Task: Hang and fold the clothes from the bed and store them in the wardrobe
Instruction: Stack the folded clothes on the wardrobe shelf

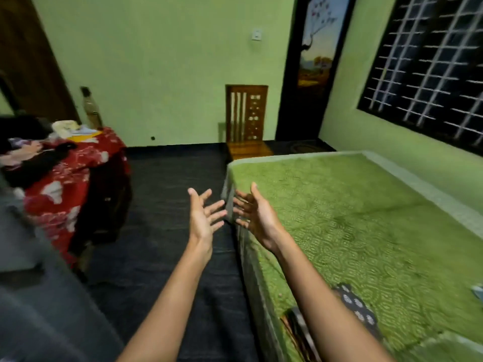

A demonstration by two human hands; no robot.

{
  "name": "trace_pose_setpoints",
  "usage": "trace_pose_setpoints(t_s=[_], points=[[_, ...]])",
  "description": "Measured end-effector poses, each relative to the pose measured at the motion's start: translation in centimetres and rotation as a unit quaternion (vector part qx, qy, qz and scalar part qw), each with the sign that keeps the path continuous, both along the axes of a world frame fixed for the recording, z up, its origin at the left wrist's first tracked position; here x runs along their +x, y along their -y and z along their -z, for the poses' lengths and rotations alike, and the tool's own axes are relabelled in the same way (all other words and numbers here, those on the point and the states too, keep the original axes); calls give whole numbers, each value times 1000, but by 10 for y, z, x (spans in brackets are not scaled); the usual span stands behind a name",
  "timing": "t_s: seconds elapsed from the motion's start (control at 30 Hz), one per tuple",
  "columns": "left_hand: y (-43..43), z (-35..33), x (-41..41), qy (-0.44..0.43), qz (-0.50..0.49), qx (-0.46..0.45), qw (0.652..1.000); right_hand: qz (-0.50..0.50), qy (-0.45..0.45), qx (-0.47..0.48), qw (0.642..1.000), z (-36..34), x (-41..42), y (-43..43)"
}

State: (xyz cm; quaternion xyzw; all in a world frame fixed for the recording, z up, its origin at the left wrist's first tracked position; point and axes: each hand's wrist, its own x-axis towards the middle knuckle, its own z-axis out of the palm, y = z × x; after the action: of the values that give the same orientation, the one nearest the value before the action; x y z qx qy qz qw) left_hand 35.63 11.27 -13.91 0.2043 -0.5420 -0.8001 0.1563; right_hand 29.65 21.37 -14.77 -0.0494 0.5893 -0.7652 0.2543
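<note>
Both my arms reach forward over the gap between floor and bed. My left hand [202, 214] is open with spread fingers, palm turned right, and holds nothing. My right hand [254, 214] faces it, open and empty too, above the bed's left edge. The bed [352, 218] carries a green patterned cover. A dark garment with white flower prints [356, 305] lies on the bed near my right forearm, partly hidden by the arm. A pale scrap of cloth [478, 291] shows at the right border. At the top left stands a dark brown wooden panel [28, 53], perhaps the wardrobe.
A table under a red floral cloth [75, 184] stands at the left, holding dark clothes [31, 163], papers and a bottle [91, 108]. A wooden chair [247, 121] is against the far green wall. A dark mat covers the floor [177, 184]. A barred window [431, 61] is on the right wall.
</note>
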Motion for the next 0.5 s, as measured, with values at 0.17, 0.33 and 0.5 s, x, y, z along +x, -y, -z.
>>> trace_pose_setpoints(t_s=[0.17,0.33,0.5], points=[[-118,35,-74,43,127,-5,991,143,47,6,989,38,-40,-135],[-221,81,-118,103,283,6,954,309,115,22,944,87,-39,-244],[-287,126,-137,162,405,-3,900,447,189,16,874,133,-19,-300]])
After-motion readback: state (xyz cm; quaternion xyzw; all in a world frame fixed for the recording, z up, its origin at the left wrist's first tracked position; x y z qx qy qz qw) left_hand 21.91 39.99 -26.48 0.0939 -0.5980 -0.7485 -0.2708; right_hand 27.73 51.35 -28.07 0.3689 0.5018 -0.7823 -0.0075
